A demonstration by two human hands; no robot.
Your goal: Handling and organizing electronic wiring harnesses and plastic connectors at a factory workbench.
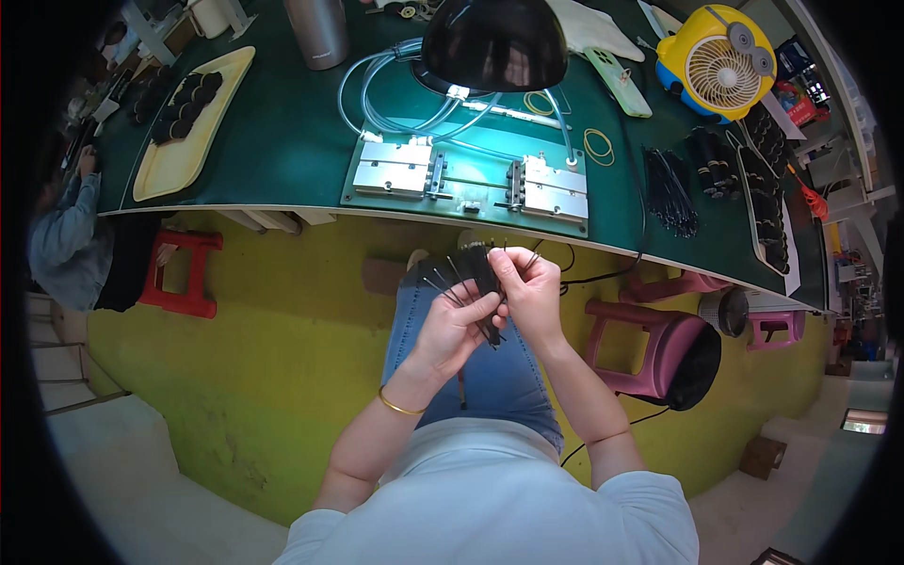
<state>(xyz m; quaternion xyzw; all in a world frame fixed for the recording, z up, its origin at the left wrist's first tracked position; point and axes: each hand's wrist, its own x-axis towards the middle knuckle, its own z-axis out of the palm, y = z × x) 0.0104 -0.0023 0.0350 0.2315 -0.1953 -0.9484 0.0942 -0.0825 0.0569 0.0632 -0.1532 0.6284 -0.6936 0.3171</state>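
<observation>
Above my lap, near the table's front edge, both hands hold a bundle of thin black wires [478, 267]. My left hand [450, 331] is closed around the lower part, thumb across the strands, and several loose ends fan out beyond it. At the upper right of the bundle, my right hand [532, 294] pinches wire ends between thumb and fingers; exactly which strands it grips is hidden. Straight ahead on the table lies a metal fixture plate [471, 171] with a silver block [391, 168] on the left and another silver block [556, 188] on the right.
A black lamp shade [494, 42] hangs over the fixture, with clear air tubes [377, 94] looping behind. Rightward lie more black wires [669, 193], a yellow fan [723, 66] and a tray [753, 202]. A cream tray [212, 122] sits left, near another person [68, 235]. Pink stools [640, 344] stand right.
</observation>
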